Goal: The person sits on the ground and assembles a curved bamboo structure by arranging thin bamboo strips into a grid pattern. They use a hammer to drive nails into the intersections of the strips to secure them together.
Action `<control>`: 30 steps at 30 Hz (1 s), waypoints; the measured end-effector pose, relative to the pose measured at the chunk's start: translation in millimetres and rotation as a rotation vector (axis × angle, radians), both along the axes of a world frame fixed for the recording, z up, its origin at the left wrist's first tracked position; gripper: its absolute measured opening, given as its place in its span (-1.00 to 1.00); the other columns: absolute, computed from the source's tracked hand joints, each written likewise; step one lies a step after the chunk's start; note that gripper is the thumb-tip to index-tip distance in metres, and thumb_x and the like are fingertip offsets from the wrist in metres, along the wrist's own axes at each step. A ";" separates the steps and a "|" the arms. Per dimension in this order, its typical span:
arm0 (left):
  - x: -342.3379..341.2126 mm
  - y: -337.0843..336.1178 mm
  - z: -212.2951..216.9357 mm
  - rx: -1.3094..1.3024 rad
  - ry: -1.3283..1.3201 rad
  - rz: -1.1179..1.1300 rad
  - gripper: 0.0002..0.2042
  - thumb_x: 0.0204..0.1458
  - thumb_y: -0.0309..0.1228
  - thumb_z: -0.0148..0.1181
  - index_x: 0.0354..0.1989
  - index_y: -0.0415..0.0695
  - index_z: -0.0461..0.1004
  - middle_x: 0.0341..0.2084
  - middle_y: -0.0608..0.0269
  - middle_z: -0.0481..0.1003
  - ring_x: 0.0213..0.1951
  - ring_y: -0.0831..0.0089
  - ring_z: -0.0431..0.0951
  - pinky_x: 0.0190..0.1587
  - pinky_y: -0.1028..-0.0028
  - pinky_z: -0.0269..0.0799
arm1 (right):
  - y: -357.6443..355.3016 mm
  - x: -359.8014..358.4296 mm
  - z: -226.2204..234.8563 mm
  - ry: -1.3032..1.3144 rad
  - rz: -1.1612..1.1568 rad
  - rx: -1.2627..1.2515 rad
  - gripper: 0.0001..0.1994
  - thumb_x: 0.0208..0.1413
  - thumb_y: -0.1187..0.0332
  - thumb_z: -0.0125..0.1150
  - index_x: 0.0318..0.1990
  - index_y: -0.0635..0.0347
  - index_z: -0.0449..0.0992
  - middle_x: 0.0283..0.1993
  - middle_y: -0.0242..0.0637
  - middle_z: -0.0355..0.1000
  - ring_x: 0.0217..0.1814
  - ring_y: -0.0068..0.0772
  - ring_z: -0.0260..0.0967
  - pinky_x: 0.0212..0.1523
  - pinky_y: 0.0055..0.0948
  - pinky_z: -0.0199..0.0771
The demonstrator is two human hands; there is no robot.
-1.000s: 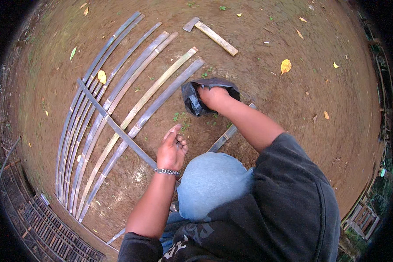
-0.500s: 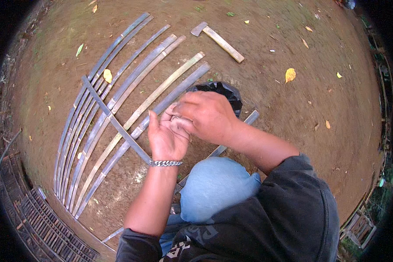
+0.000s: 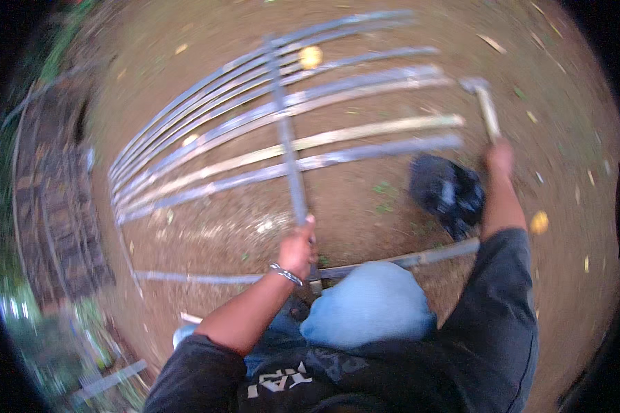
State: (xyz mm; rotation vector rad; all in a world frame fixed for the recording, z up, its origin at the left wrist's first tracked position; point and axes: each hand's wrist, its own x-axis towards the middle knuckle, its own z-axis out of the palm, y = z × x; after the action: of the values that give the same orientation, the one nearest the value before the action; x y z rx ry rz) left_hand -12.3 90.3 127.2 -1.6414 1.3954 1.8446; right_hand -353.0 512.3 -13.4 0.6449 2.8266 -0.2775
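My right hand [image 3: 499,158] is closed round the wooden handle of a hatchet [image 3: 488,113], gripping it near the butt end. The hatchet's head points away from me. Over the near part of a narrow cross strip [image 3: 287,148] is my left hand [image 3: 298,251], its fingers curled and its thumb upward. Motion blur hides what those fingers hold. Beyond it, several long split-bamboo strips [image 3: 375,131] lie side by side on the ground, with the cross strip over them. Another strip [image 3: 430,257] runs just beyond my knee [image 3: 368,306].
A crumpled black plastic bag [image 3: 446,193] lies on the dirt just left of my right forearm. Yellow leaves [image 3: 311,57] are scattered about, one among the strips. At the far left stands a dark slatted structure [image 3: 55,199].
My hands have parted from each other. The right one has reached out and taken hold of the hatchet; the left has come down to the cross strip. The whole view has turned.
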 end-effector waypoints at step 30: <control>303.3 -78.6 521.0 0.016 0.388 0.533 -0.65 0.19 -0.06 0.24 -0.35 -0.13 0.59 -0.62 0.51 0.33 -0.58 0.65 0.25 -0.53 0.55 0.15 | -303.7 214.0 514.2 -0.470 0.299 -0.770 -0.82 0.18 0.39 0.19 -0.14 0.20 0.36 -0.53 -0.35 0.32 -0.61 -0.40 0.32 -0.63 -0.31 0.36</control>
State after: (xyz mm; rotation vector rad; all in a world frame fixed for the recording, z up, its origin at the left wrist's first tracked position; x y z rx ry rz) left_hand 291.0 11.6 648.2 -1.8456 1.1327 2.5783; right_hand -139.0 208.6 500.8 0.0906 2.0806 -0.9433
